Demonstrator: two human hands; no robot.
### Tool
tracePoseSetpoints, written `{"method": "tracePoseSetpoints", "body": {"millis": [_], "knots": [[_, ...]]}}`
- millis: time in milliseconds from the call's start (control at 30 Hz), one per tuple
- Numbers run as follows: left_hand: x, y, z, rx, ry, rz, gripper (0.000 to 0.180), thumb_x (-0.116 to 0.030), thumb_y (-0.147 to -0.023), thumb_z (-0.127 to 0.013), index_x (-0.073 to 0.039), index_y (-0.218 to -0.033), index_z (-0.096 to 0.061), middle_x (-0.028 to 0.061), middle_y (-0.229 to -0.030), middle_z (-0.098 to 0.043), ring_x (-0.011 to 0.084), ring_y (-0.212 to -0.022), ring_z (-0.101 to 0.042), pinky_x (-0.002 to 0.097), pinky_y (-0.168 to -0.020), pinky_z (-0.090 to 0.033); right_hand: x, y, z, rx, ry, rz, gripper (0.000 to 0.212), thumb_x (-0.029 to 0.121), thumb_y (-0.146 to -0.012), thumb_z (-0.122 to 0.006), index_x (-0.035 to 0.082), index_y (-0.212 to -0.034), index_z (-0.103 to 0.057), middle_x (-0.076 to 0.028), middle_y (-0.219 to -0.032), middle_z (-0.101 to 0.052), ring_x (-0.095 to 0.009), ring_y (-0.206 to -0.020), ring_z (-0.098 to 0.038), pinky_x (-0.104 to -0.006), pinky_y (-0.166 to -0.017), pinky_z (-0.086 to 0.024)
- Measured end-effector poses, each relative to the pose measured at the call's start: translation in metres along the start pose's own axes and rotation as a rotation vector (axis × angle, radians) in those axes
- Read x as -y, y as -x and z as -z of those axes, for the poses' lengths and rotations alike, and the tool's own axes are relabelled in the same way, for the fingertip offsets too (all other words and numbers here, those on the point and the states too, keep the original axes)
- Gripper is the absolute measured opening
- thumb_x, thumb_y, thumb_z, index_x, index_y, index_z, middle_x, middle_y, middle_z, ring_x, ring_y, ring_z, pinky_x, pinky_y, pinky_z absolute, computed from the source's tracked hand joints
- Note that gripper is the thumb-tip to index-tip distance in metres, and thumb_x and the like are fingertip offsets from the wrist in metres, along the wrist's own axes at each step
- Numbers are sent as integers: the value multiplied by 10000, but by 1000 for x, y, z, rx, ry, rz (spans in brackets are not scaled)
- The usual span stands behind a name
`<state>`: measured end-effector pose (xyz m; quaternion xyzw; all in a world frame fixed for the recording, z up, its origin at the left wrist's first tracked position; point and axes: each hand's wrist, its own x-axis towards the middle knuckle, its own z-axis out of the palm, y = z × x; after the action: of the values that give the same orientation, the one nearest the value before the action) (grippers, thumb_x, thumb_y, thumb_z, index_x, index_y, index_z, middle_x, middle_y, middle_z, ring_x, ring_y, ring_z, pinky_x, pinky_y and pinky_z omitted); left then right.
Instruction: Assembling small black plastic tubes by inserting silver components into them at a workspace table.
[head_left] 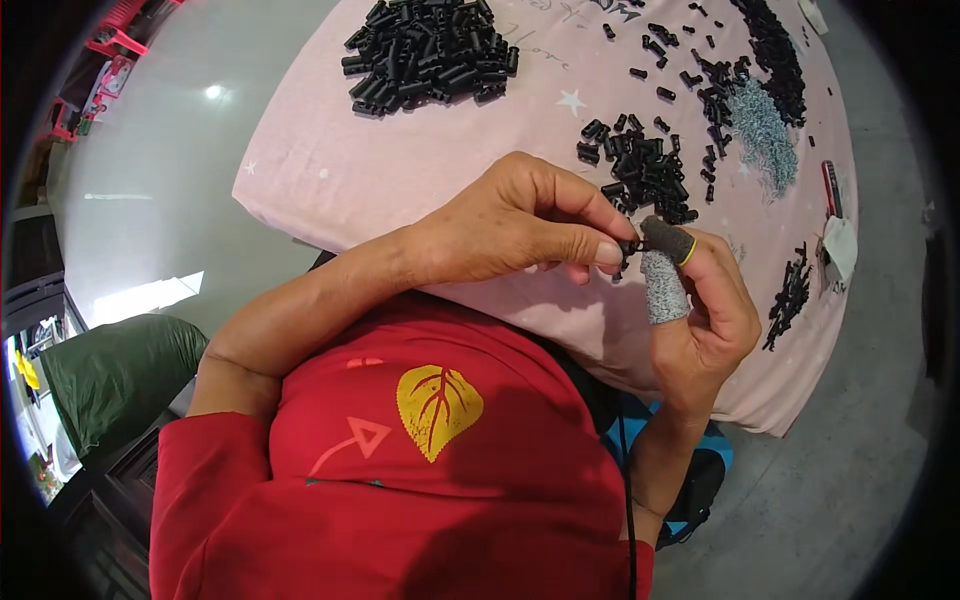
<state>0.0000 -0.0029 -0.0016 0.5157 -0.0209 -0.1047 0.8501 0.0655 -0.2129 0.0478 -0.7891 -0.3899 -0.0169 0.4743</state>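
Small black part (630, 248) sits right of frame centre, over the pink-covered counter (330, 165), mostly hidden by fingers. Left hand (505, 225): thumb-and-index grip pinched on its left end. Right hand (712, 310): grip closed on its right end, dark finger cot (668, 240) on index, speckled grey thumb cot (663, 288). Heap of black cylindrical parts (648, 170) lies just beyond the fingers, nearest clutter, partly behind the left index finger. Strewn black pieces lead up-right to a blue-grey heap of tiny pieces (765, 135), with a long dark heap (775, 60) against it. Right edge: red-and-black tool (831, 188), white item (840, 248) just below, thin black pieces (789, 296) lower. Big black heap (435, 55) top centre, well apart from hands. Green-covered object (125, 375) at left, off the counter.
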Motion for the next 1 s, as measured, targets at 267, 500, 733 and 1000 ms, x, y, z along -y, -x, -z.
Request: {"method": "tracePoseSetpoints", "body": {"millis": [267, 500, 733, 1000], "knots": [[-1, 1, 0, -2, 11, 2, 241, -71, -960, -749, 13, -1185, -746, 115, -987, -788, 107, -804, -706, 234, -755, -579, 0, -1, 0, 12, -7, 10, 224, -56, -855, -719, -9, -1071, -757, -62, -962, -707, -101, -742, -590, -231, -618, -453], [1, 0, 3, 18, -24, 17, 236, -110, -986, -730, 1, -1193, -746, 86, -960, -787, 76, -780, -680, 216, -694, -538, -3, -5, 2, 48, 4, 34, 252, -86, -819, -705, -12, -1055, -751, -93, -970, -716, -162, -788, -643, -267, -667, -495], [-6, 1, 3, 31, -21, 68, 227, -141, -998, -721, -3, -1177, -748, 68, -930, -779, 66, -740, -641, 215, -694, -531, -1, -11, 7, 118, 109, 124, 275, -89, -759, -716, -20, -1024, -738, -124, -940, -709, -251, -821, -677, -311, -714, -528], [-11, 1, 6, 41, 0, 128, 237, -175, -984, -730, 6, -1136, -754, 50, -890, -769, 59, -725, -626, 202, -683, -510, -1, -15, 5, 126, 157, 236, 318, -100, -710, -709, -16, -1015, -743, -130, -924, -696, -261, -785, -657, -324, -676, -519]]}}
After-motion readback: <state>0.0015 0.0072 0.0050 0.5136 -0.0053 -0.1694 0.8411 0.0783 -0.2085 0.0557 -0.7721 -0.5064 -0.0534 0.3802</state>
